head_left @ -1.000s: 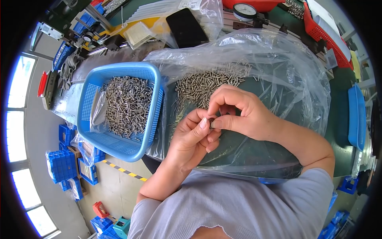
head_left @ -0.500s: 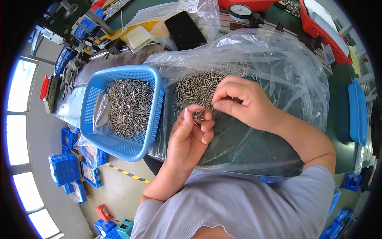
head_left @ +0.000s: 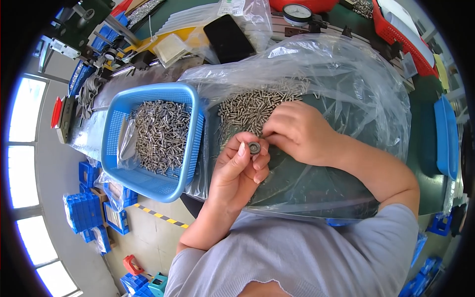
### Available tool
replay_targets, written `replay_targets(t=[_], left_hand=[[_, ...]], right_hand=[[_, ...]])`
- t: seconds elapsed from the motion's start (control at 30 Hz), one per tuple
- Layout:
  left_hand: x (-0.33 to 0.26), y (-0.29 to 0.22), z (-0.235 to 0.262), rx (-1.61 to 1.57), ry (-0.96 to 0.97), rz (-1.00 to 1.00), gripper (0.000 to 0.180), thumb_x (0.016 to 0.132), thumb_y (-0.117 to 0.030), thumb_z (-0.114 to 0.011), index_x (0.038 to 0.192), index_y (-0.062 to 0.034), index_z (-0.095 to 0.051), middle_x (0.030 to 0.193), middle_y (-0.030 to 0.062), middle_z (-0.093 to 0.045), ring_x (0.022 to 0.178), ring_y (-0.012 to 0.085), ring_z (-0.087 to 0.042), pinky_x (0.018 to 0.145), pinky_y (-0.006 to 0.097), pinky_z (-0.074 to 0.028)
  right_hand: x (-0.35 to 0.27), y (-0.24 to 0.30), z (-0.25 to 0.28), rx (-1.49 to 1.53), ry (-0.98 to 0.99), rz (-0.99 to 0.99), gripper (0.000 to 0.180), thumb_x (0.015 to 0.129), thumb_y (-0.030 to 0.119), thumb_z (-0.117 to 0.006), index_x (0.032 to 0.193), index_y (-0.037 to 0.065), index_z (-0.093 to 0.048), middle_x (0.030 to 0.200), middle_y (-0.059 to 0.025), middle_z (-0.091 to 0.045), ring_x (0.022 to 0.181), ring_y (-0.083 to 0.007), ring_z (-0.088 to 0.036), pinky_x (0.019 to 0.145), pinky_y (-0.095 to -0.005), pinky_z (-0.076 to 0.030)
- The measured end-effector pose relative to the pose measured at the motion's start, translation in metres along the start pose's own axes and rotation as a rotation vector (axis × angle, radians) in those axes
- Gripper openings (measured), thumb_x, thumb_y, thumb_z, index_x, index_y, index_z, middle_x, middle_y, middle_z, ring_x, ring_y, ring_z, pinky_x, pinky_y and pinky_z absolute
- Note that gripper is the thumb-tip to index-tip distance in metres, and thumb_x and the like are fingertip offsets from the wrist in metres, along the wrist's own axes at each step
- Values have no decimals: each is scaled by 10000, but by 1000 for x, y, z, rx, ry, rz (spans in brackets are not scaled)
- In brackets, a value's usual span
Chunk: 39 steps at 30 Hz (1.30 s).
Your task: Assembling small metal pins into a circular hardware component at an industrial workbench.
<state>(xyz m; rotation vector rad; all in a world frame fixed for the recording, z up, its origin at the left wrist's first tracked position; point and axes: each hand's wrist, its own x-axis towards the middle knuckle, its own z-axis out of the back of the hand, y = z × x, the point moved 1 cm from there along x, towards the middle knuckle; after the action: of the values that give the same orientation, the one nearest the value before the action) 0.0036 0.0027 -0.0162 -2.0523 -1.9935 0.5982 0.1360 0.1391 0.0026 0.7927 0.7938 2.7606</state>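
Observation:
Between the thumb and fingers of my left hand [head_left: 232, 168] is a small round metal ring [head_left: 254, 148], its open face turned up. My right hand [head_left: 304, 133] is closed in a pinch right beside the ring; whatever its fingertips hold is hidden. Just beyond both hands, a loose pile of small metal pins [head_left: 245, 110] lies on a clear plastic sheet [head_left: 356, 79]. To the left stands a blue plastic basket [head_left: 143, 187] holding many similar pins [head_left: 163, 136] and a small clear bag [head_left: 127, 141].
A black phone [head_left: 229, 39] rests on plastic bags at the back. Behind the sheet is a dial gauge [head_left: 297, 15] near a metal rail. A red basket [head_left: 405, 47] and a blue tray [head_left: 446, 138] are at the right. Blue crates [head_left: 81, 212] stack on the floor, left.
My left hand has shifted slightly right, and the ring now faces up more fully. My right hand has come closer to the ring, its fingers curled tighter.

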Motion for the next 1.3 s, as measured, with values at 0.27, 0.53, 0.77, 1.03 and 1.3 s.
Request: replay_targets(t=[0.27,0.53,0.77,1.03,1.3], left_hand=[[-1,0,-5,74,-41,40,186,933,-244,-560,1045,-95,-553,892,69,-565,664,105,-444,548,232,-367],[0,0,-6,107,-88,58,184,929,-237,-571,1029,-84,-548,834,49,-563,622,96,-425,526,225,-350],[1,-1,-5,160,-9,93,203,910,-248,-603,994,-75,-538,782,14,-507,590,90,-379,496,215,-302],[-2,2,-6,94,-107,54,216,940,-276,-546,1038,-84,-545,847,52,-560,712,115,-484,580,246,-369],[2,1,-1,43,-23,-12,216,972,-250,-474,1077,-71,-537,973,88,-538,764,132,-484,611,255,-402]], right_hand=[[2,19,9,1066,53,-488,18,861,14,-616,879,10,-615,871,-5,-567,803,-83,-543,724,-218,-437],[2,20,9,855,90,-402,74,823,12,-656,888,25,-624,920,-16,-545,823,-99,-534,716,-237,-437],[3,21,5,645,42,-245,133,770,43,-706,853,60,-603,904,-4,-541,804,-98,-516,666,-236,-411],[4,22,15,500,-11,-218,142,754,41,-713,855,65,-615,894,-22,-552,798,-130,-534,682,-259,-427],[1,-1,20,90,-6,-158,123,732,27,-690,837,31,-625,821,-64,-567,780,-239,-562,684,-326,-458]])
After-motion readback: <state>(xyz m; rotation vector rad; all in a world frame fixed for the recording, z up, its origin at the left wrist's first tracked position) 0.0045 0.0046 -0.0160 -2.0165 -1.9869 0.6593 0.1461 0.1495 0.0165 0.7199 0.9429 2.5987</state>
